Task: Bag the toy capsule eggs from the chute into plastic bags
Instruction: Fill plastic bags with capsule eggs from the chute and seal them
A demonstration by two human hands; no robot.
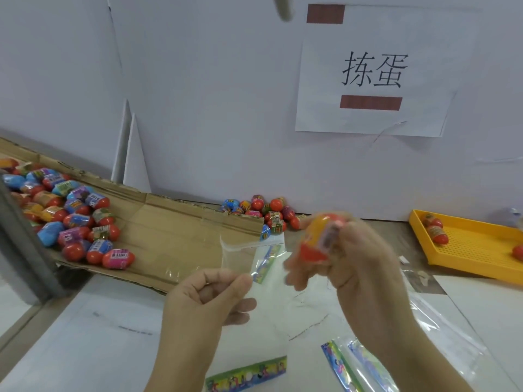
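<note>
Left hand: my left hand (209,304) is pinching the near edge of a clear plastic bag (237,256) between thumb and curled fingers, holding it up off the table (85,335)

Right hand: my right hand (359,264) is gripping one egg (319,239) in its fingertips, raised above the table; the hand and egg are blurring with motion

Where the egg is sitting: at 3 o'clock from the bag, close but apart from it, with open air between the two

Key relation: the bag is lying at 9 o'clock from the right hand, so I am judging the coming move as a short carry leftward and down into the bag; the left hand is the nearer one to the bag and is already holding it

Egg axis: the long axis seems to be running from 1 o'clock to 7 o'clock, red end low and pointing toward the bag, though the blur is making this uncertain

Bag axis: it is rising from the left thumb toward 12 o'clock; I cannot tell whether its mouth is standing open

Supply: the chute (175,222) is sloping in from 10 o'clock, carrying the pile of eggs (70,219)

Elsewhere: spare bags (356,363) are lying at 5 o'clock, and a yellow tray (475,244) is sitting at 3 o'clock
</note>
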